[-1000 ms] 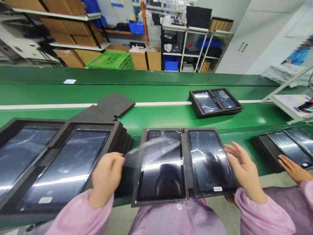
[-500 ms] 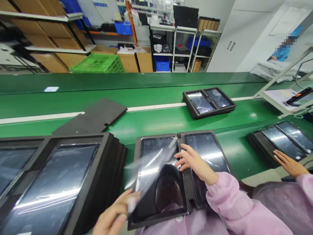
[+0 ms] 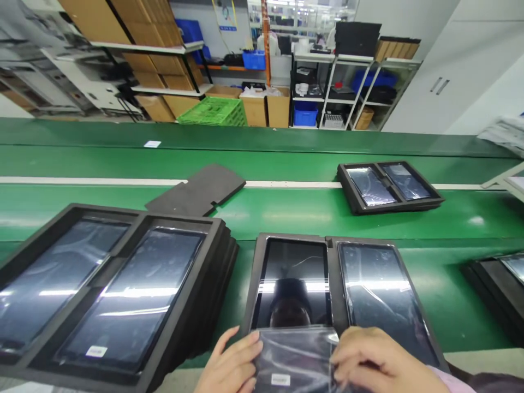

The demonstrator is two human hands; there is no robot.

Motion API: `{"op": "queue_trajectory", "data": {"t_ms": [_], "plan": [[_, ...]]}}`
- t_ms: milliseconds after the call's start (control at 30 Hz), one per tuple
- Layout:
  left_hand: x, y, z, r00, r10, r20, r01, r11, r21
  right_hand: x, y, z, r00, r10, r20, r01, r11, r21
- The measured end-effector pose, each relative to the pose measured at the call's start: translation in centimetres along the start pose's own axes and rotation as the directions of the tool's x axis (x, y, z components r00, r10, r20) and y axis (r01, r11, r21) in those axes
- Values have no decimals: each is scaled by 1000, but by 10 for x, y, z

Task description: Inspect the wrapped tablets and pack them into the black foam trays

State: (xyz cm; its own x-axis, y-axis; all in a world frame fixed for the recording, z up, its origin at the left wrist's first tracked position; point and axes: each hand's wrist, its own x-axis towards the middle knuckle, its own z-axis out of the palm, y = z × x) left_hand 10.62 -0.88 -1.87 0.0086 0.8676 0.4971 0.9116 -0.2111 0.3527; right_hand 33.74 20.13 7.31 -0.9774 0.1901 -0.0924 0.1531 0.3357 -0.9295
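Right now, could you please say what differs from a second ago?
The right hand, beside the right screen of the near tray a second ago, has moved left and taken hold of the clear film; the left hand still holds its opposite side. The film covers the near end of the left screen. The dark sheet and far tray stayed put.

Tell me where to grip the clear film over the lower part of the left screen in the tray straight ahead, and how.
Take the clear film by its two side edges, left hand from the left, right hand from the right. It looks thin and creased, and spans the width of the screen, so holding both edges should probably keep it flatter than gripping one.
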Motion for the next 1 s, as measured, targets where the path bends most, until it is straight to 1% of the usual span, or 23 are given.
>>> {"op": "queue_trajectory", "data": {"t_ms": [33,100,167,233,267,333,367,433,500,533,567,600,633,667,700,733,767,800,833,900,933,967,1000], "plan": [[5,4,-3,1000,-8,5,8,999,31,-9,10,-4,992,86,-95,-84,996,21],[20,13,-11,999,15,51,-20,994,106,-27,29,-10,937,229,-262,-214,973,84],[44,23,-15,991,26,131,-47,985,165,-41,44,-15,849,309,-429,-265,951,160],[76,27,-10,976,-22,218,-29,974,224,-53,53,-21,732,341,-590,-265,940,214],[94,26,-3,965,-61,253,-7,965,261,-58,56,-24,676,348,-649,-265,937,227],[132,18,17,943,-122,311,6,938,347,-69,61,-29,597,355,-720,-271,933,236],[152,13,28,931,-146,334,11,927,376,-75,64,-32,571,356,-740,-276,932,235],[185,3,50,913,-247,325,85,894,440,-89,70,-34,533,356,-767,-288,929,231],[207,3,65,900,-348,264,185,851,492,-103,77,-36,490,347,-800,-296,929,221],[211,8,70,908,-348,235,194,844,500,-110,80,-36,467,344,-815,-297,929,222],[211,18,73,927,-295,231,156,863,480,-117,83,-36,444,345,-827,-296,927,229],[208,30,74,947,-190,260,66,904,422,-123,86,-36,421,351,-837,-293,925,241],[201,44,74,949,-42,311,-64,944,322,-128,88,-36,400,361,-843,-290,922,257],[192,59,74,917,129,377,-210,961,182,-131,90,-36,385,372,-845,-287,918,274],[182,74,75,859,277,430,-325,945,40,-133,91,-36,376,383,-844,-280,915,291],[172,87,77,797,378,470,-401,915,-56,-134,92,-36,374,391,-841,-269,914,305],[163,99,80,748,437,500,-450,887,-104,-134,92,-36,380,395,-837,-256,914,315],[156,108,84,715,465,521,-481,869,-115,-133,92,-37,389,396,-832,-244,915,322],[152,114,88,699,478,532,-504,857,-108,-131,92,-37,397,397,-827,-235,915,327],[151,116,95,687,492,534,-522,846,-109,-129,92,-39,411,398,-820,-227,916,331],[155,111,96,699,491,520,-509,852,-121,-128,92,-41,416,396,-819,-223,917,330],[161,101,94,734,466,494,-476,872,-116,-128,92,-42,414,392,-822,-216,919,329],[168,89,89,793,408,453,-415,905,-88,-129,93,-44,409,388,-826,-204,921,331]]}}
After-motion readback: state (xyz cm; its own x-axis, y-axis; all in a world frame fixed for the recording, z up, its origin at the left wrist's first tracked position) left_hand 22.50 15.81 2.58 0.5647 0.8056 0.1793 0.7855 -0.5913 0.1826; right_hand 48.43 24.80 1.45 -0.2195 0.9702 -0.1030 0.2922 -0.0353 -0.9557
